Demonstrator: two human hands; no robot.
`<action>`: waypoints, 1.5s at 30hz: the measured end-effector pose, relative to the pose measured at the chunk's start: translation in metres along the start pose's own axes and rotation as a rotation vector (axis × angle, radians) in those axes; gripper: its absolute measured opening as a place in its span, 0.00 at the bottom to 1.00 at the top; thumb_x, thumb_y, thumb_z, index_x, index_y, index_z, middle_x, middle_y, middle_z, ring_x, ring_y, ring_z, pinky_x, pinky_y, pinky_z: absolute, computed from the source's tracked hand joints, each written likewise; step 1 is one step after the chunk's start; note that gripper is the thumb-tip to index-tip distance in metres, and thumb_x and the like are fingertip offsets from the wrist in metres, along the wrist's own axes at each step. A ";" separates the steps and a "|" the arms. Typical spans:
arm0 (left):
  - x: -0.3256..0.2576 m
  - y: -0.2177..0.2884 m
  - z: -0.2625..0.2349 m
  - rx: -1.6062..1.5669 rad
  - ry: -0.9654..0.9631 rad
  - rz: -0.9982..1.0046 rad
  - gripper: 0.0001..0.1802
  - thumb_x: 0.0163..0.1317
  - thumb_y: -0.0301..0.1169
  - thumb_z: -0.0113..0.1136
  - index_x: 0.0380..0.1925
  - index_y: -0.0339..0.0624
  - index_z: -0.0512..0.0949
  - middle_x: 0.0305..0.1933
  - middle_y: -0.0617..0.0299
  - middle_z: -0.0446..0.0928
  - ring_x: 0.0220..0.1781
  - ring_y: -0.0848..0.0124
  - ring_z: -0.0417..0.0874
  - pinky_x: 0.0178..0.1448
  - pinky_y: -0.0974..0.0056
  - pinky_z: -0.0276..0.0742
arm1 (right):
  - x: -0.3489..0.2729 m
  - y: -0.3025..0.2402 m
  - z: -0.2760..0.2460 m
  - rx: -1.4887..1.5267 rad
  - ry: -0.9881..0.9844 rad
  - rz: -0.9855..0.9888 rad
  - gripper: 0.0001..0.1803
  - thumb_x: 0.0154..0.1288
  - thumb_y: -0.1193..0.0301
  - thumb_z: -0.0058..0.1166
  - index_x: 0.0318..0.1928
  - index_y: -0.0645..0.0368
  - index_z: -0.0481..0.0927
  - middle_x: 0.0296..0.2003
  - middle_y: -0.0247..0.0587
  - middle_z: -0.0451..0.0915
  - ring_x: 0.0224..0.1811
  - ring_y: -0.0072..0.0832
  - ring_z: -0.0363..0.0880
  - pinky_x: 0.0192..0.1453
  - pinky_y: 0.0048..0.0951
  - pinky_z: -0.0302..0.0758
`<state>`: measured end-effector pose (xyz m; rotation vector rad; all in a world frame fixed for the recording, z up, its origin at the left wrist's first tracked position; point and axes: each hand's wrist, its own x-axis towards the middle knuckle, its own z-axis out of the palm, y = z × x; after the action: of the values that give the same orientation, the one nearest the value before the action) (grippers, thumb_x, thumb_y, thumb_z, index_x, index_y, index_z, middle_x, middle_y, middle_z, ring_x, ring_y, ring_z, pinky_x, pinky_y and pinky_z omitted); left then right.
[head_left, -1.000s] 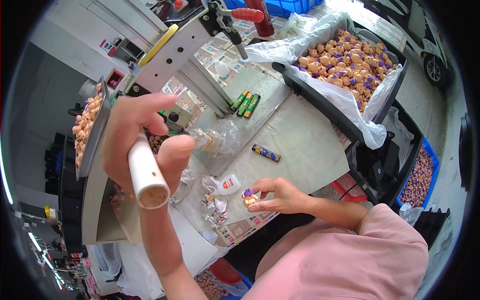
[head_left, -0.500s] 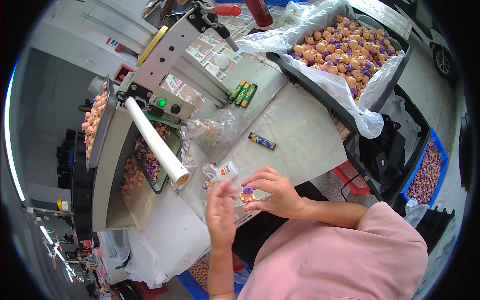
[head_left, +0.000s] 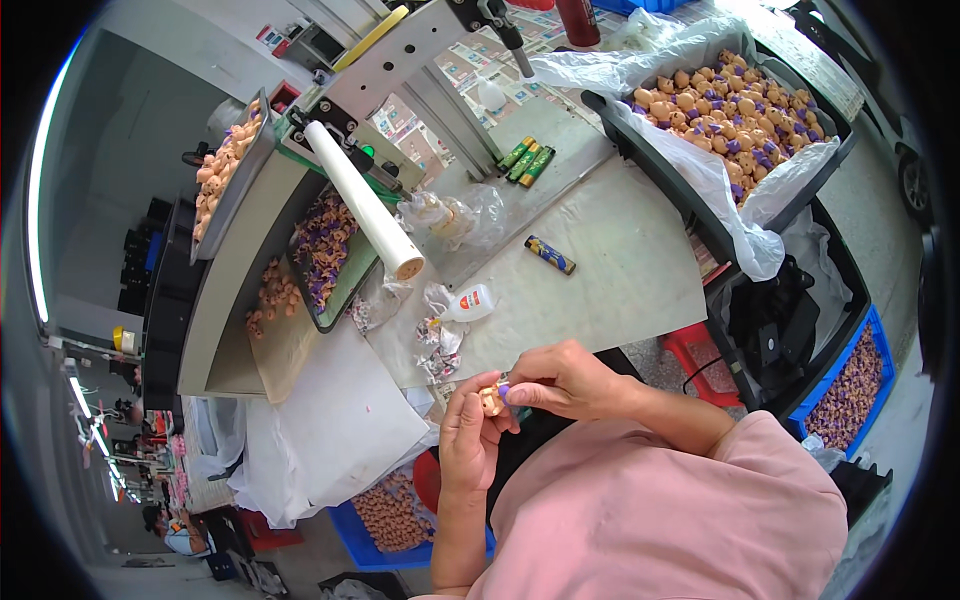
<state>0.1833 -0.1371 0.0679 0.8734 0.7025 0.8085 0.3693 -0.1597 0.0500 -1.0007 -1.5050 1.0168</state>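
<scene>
Compared with half a second ago, the left hand [head_left: 470,440] has come to the right hand [head_left: 575,380], and both now hold one small figure [head_left: 491,401], peach with a purple part, just beyond the near edge of the table [head_left: 620,270]. Left fingers and thumb pinch its peach body; right thumb and fingers press together at the purple side. I judge the figure light, probably of soft plastic, a little yielding and not fragile; its round body seems the best place to hold, since the purple part gives little surface. On the table I count three green cylinders [head_left: 527,161] at the far side, one dark blue cylinder [head_left: 549,255] and one white bottle [head_left: 470,303]; one white tube [head_left: 360,205] slants at left. Many similar figures [head_left: 730,120] fill one lined black bin [head_left: 672,197] at far right, too crowded for counting.
</scene>
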 end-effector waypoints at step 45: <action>-0.069 0.037 -0.041 0.447 0.004 0.321 0.21 0.60 0.30 0.65 0.52 0.34 0.75 0.43 0.64 0.73 0.40 0.78 0.77 0.47 0.74 0.75 | -0.005 -0.045 0.085 -0.052 -0.051 0.058 0.21 0.73 0.57 0.42 0.34 0.64 0.75 0.25 0.47 0.76 0.25 0.37 0.73 0.33 0.34 0.71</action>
<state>0.1039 -0.1645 0.0948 1.4142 0.7710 0.9533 0.2822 -0.1862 0.0804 -1.0674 -1.5589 1.0565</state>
